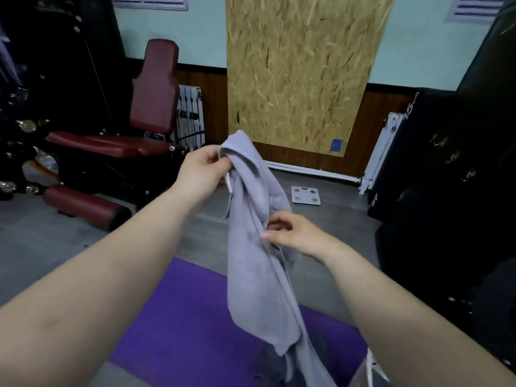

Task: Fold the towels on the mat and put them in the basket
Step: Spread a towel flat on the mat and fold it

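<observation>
A light grey towel (257,275) hangs bunched in the air above the purple mat (178,331). My left hand (201,171) pinches its top corner, raised at mid-frame. Lower and to the right, my right hand (293,233) grips a fold of the towel along its right edge. The towel's lower end drapes down toward a darker grey towel (268,367) lying on the mat near the bottom edge. Something pale and partly cut off (371,370) shows at the bottom right; I cannot tell whether it is the basket.
A dark red padded gym bench (122,143) stands at the left. A white bathroom scale (306,195) lies on the grey floor ahead. A chipboard panel (301,74) leans on the far wall. Black stacked boxes (446,177) fill the right side.
</observation>
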`<state>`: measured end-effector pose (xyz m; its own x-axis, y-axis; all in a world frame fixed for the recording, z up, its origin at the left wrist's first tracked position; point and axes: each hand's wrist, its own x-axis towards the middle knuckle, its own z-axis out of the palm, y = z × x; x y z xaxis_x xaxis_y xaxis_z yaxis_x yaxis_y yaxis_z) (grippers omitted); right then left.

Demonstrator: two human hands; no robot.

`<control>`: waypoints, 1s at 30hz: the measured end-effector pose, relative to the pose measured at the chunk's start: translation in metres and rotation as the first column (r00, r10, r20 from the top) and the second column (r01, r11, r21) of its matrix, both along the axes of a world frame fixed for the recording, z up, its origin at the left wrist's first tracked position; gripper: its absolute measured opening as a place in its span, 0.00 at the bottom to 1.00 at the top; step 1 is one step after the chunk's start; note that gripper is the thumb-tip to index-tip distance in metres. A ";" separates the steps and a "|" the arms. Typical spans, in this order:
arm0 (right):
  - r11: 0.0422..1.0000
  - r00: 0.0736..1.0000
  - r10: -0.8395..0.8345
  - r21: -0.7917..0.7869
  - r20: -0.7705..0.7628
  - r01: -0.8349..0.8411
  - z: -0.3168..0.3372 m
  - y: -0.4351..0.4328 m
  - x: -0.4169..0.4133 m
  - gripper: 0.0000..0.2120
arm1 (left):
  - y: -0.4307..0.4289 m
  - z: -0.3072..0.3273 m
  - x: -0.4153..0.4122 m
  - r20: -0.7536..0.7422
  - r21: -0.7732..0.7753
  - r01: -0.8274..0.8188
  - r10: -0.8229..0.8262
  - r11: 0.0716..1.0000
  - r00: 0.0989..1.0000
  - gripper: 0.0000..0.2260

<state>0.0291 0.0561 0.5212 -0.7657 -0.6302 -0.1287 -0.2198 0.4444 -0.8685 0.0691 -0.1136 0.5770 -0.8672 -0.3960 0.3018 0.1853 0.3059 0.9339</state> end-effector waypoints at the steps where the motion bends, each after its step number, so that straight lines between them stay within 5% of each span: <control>1: 1.000 1.000 0.000 0.009 0.007 0.000 -0.002 -0.022 0.003 0.11 | -0.015 0.003 0.000 0.001 0.008 0.037 -0.037 0.999 0.999 0.09; 3: 1.000 1.000 -0.030 0.006 -0.010 0.030 -0.003 -0.066 0.006 0.06 | -0.048 0.005 -0.002 0.002 0.019 0.097 -0.097 0.995 0.995 0.11; 7: 0.987 0.985 -0.161 -0.002 -0.066 0.162 -0.009 -0.133 -0.004 0.13 | -0.123 -0.005 -0.013 0.001 0.040 0.081 -0.081 0.996 0.997 0.09; 10: 0.955 0.950 -0.253 -0.111 0.182 0.275 -0.009 -0.156 -0.006 0.13 | -0.175 -0.025 -0.028 0.102 -0.022 -0.021 0.023 1.000 0.995 0.04; 12: 0.914 0.901 -0.287 -0.189 0.326 0.360 -0.012 -0.167 -0.004 0.14 | -0.196 -0.043 -0.035 0.262 -0.229 -0.087 0.148 0.969 0.954 0.14; 14: 0.876 0.850 -0.279 -0.244 0.446 0.416 -0.016 -0.183 -0.006 0.12 | -0.211 -0.061 -0.037 0.290 -0.254 -0.137 0.210 0.957 0.934 0.12; 17: 0.837 0.787 -0.250 -0.284 0.563 0.469 -0.017 -0.218 -0.011 0.10 | -0.215 -0.079 -0.025 0.331 0.005 0.125 -0.120 0.992 0.936 0.11; 20: 0.804 0.753 -0.222 -0.320 0.620 0.501 -0.016 -0.250 -0.015 0.08 | -0.211 -0.094 -0.010 0.388 0.119 0.394 -0.408 0.912 0.827 0.11; 24: 0.805 0.761 -0.176 -0.354 0.625 0.477 -0.015 -0.278 -0.015 0.07 | -0.222 -0.112 -0.009 0.409 -0.105 0.182 -0.124 0.978 0.904 0.12; 26: 0.817 0.783 -0.199 -0.341 0.590 0.465 -0.012 -0.283 -0.014 0.07 | -0.228 -0.115 -0.013 0.437 -0.360 0.094 0.079 0.928 0.896 0.08; 30: 0.781 0.786 -0.378 -0.287 0.490 0.555 -0.004 -0.279 -0.017 0.09 | -0.233 -0.116 -0.020 0.367 -0.469 0.004 0.191 0.883 0.910 0.05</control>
<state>0.0124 -0.2225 0.5174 -0.9159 -0.2669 -0.2999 0.3117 -0.0020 -0.9502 0.0487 -0.3471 0.4612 -0.9159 -0.3862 0.1099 -0.2167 0.7059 0.6744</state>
